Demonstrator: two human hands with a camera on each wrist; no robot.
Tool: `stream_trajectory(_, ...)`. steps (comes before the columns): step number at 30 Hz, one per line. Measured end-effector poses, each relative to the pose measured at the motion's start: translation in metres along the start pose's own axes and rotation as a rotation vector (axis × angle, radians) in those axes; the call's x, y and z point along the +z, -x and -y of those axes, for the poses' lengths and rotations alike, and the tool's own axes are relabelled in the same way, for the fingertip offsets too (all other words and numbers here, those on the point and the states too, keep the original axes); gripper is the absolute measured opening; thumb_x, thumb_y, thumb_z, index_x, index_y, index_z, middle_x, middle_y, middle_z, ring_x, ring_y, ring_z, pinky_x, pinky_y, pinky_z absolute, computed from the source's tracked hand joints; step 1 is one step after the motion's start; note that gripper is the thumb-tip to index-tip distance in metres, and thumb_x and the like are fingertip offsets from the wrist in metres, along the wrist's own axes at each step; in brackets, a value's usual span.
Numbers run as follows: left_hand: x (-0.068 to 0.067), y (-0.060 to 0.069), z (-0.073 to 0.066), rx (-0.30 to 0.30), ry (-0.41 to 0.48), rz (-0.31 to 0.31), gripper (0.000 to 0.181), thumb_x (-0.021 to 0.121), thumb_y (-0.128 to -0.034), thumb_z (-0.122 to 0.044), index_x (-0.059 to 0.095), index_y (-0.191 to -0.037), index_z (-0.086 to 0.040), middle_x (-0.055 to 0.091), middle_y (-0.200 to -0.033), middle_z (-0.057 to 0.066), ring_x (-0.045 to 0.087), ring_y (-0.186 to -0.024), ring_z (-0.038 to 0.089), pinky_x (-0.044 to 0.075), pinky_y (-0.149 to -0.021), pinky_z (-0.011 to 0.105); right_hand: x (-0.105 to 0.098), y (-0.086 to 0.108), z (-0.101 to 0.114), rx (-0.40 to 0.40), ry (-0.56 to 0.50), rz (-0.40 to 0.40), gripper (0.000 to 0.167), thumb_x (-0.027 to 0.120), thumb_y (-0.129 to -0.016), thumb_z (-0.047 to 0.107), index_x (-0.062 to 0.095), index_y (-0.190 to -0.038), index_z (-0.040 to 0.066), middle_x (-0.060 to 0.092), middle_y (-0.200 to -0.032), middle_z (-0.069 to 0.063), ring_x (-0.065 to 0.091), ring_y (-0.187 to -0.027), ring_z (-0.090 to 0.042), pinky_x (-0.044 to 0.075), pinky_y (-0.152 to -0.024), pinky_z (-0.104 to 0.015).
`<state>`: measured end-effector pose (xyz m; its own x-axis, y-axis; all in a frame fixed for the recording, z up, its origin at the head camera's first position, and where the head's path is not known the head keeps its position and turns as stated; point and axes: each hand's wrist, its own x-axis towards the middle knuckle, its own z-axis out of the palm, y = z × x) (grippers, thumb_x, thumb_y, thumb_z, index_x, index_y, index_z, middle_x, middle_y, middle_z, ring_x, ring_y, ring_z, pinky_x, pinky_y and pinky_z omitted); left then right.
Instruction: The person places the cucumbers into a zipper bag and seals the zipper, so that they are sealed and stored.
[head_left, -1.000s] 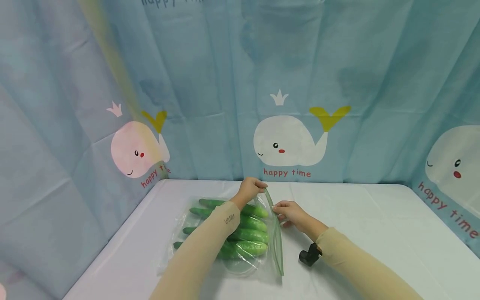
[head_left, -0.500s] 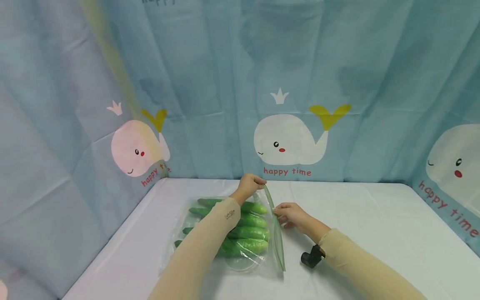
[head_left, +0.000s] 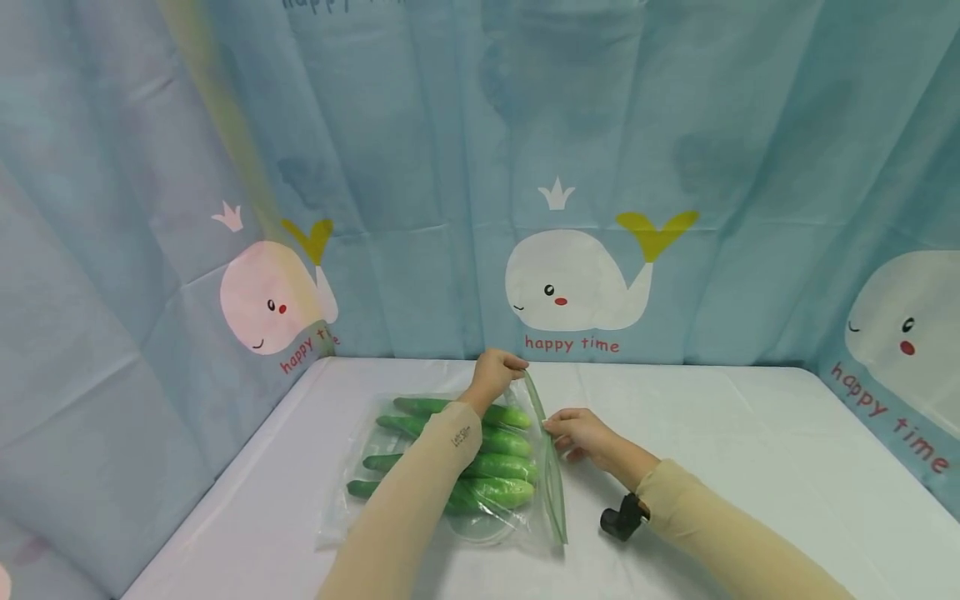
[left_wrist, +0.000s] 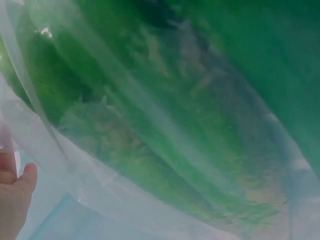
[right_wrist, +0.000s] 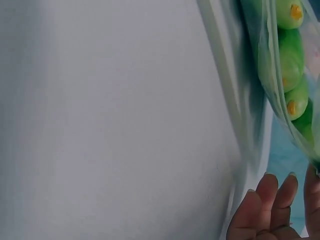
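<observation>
A clear zip bag (head_left: 337,508) with several green cucumbers (head_left: 498,468) inside lies flat on the table. Its green zip strip (head_left: 556,492) runs along the right side. At the far end of that strip, my left hand (head_left: 493,377) pinches the corner. Partway down the strip, my right hand (head_left: 588,435) pinches the edge between thumb and forefinger, its other fingers loosely bent. In the right wrist view, the cucumbers' pale ends (right_wrist: 290,65) face the bag's mouth. My left forearm hides part of the cucumbers. Only a few left-hand fingers (left_wrist: 22,185) show in the left wrist view.
White cloth covers the table (head_left: 720,450). A blue curtain (head_left: 420,275) with whale prints hangs behind and on both sides. A round clear shape (head_left: 480,527) shows at the bag's near side. My right wrist carries a black camera (head_left: 624,518).
My right hand has shifted slightly toward the near side along the zip strip. The left hand keeps the far corner and has moved only a little. The cucumbers stay in place.
</observation>
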<state>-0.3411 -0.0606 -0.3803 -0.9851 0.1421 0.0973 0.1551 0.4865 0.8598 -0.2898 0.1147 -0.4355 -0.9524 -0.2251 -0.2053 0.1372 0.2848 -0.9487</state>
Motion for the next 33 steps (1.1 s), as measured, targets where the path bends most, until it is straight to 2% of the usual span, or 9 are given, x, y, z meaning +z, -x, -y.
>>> stream_trajectory(8, 0.001, 0.001, 0.0, -0.004, 0.031, -0.023, 0.024, 0.06, -0.0926, 0.003, 0.07, -0.114, 0.003, 0.066, -0.119, 0.017, 0.056, -0.118, 0.035, 0.047, -0.097, 0.043, 0.004, 0.006, 0.0, 0.004, 0.006, -0.003, 0.018, 0.059, -0.096, 0.016, 0.068, -0.089, 0.002, 0.064, -0.082, -0.004, 0.058, -0.071, -0.018, 0.046, -0.06, -0.032)
stream_trajectory(12, 0.001, -0.001, -0.001, -0.025, 0.044, -0.023, 0.024, 0.059, -0.093, 0.004, 0.071, -0.113, 0.002, 0.066, -0.119, 0.017, 0.056, -0.118, 0.035, 0.047, -0.097, 0.044, 0.005, 0.01, -0.001, 0.005, 0.007, -0.006, 0.017, 0.06, -0.095, 0.015, 0.067, -0.088, 0.002, 0.062, -0.08, -0.003, 0.057, -0.068, -0.018, 0.045, -0.058, -0.031)
stream_trajectory(21, 0.002, -0.007, 0.0, -0.046, -0.014, -0.028, 0.023, 0.063, -0.0911, 0.002, 0.073, -0.112, 0.0, 0.068, -0.113, 0.014, 0.06, -0.111, 0.032, 0.051, -0.089, 0.04, 0.006, 0.017, -0.006, 0.023, 0.002, 0.0, 0.015, 0.061, -0.094, 0.015, 0.066, -0.085, 0.003, 0.06, -0.074, -0.002, 0.055, -0.064, -0.017, 0.043, -0.054, -0.029)
stream_trajectory(33, -0.003, -0.003, -0.003, -0.03, -0.004, -0.022, 0.023, 0.061, -0.0922, 0.002, 0.072, -0.112, 0.0, 0.067, -0.114, 0.016, 0.059, -0.112, 0.033, 0.05, -0.092, 0.041, 0.007, 0.025, -0.008, 0.013, 0.024, 0.023, 0.017, 0.06, -0.093, 0.015, 0.065, -0.081, 0.004, 0.058, -0.07, -0.003, 0.053, -0.064, -0.016, 0.042, -0.054, -0.028)
